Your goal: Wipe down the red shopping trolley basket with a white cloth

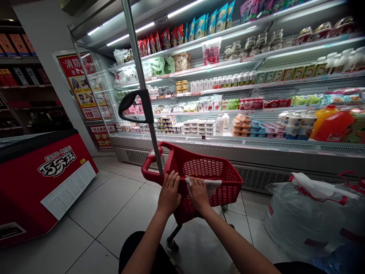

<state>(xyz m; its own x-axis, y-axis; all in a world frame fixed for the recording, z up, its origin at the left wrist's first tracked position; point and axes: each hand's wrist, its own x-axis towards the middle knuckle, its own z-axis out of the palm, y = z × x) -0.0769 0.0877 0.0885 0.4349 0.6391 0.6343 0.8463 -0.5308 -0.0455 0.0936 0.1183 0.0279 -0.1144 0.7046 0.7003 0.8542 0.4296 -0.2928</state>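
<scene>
A red plastic shopping cart point(236, 190) with a mesh-sided basket stands in front of me, and its inside looks bare where I can see it. My left hand point(170, 192) grips the cart's near rim beside the handle end, fingers over the top and thumb on the near side. Just to its right, my right hand point(198, 193) holds a white cloth point(212, 186) against the same rim. Part of the cloth hangs over the basket edge, and the rest is hidden under my fingers. A metal pole point(138, 57) with a black grip point(146, 106) rises by the cart's handle.
An open refrigerated display point(199, 139) with stocked shelves runs behind the cart. At left stands a red freezer point(28, 182). Large wrapped water bottles point(296, 217) sit on the floor at right. Pale floor tiles point(97, 205) surround the cart's wheels.
</scene>
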